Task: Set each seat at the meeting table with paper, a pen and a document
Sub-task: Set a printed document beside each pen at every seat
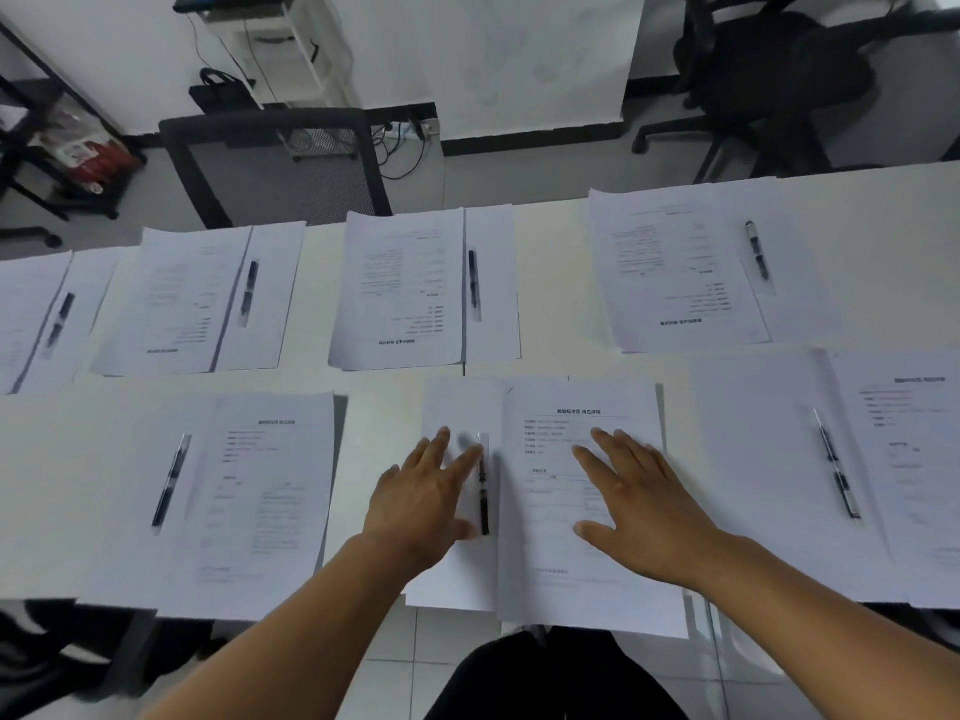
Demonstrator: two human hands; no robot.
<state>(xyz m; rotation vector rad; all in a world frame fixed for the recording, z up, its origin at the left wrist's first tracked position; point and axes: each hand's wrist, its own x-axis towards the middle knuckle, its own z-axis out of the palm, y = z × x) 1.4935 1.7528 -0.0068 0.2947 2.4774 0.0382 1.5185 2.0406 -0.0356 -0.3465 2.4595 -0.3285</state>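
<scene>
At the near bench (pixel 550 283) edge, left hand (pixel 421 498) lies flat beside the pen (pixel 483 485) on blank paper (pixel 457 407); right hand (pixel 641 506) presses flat on the document (pixel 561 563).

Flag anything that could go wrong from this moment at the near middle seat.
1. The printed document and the blank paper under it overhang the table's near edge; a push from the flat right hand might slide them off.
2. The pen lies loose beside the left hand, whose fingers touch it; a nudge could roll it.
</scene>
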